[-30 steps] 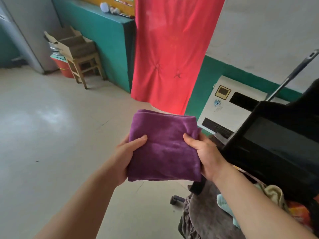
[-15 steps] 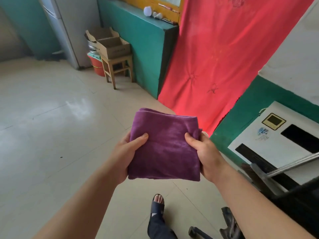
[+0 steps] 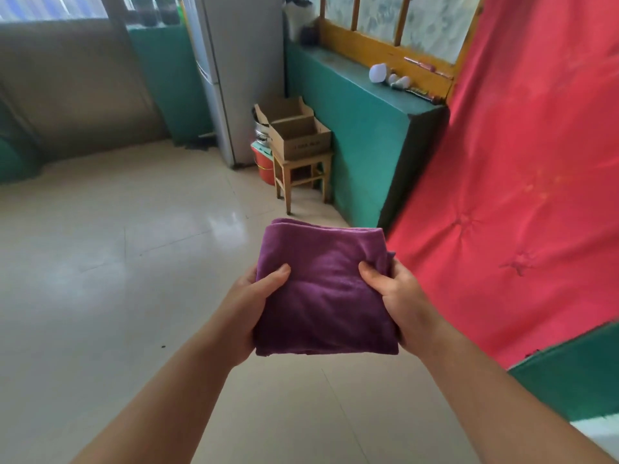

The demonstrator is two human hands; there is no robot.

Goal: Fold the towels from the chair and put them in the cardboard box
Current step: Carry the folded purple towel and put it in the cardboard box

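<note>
Head view: I am pinching the folded towel [image 3: 325, 289] between both hands [image 3: 249, 308] [image 3: 400, 304]; keeping it level while crossing to the box [image 3: 299, 137] is advisable.

Both arms extended forward; left hand [image 3: 249, 308] and right hand [image 3: 398, 303] grip folded towel [image 3: 323, 296], thumbs on top.

The cardboard box [image 3: 299, 135]'s inside is hidden.

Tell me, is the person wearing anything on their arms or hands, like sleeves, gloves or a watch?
Nothing shows. Both forearms are bare as far as the picture reaches, with no sleeve in view. The left hand and right hand have no gloves, rings, watch or bracelet visible.
</note>
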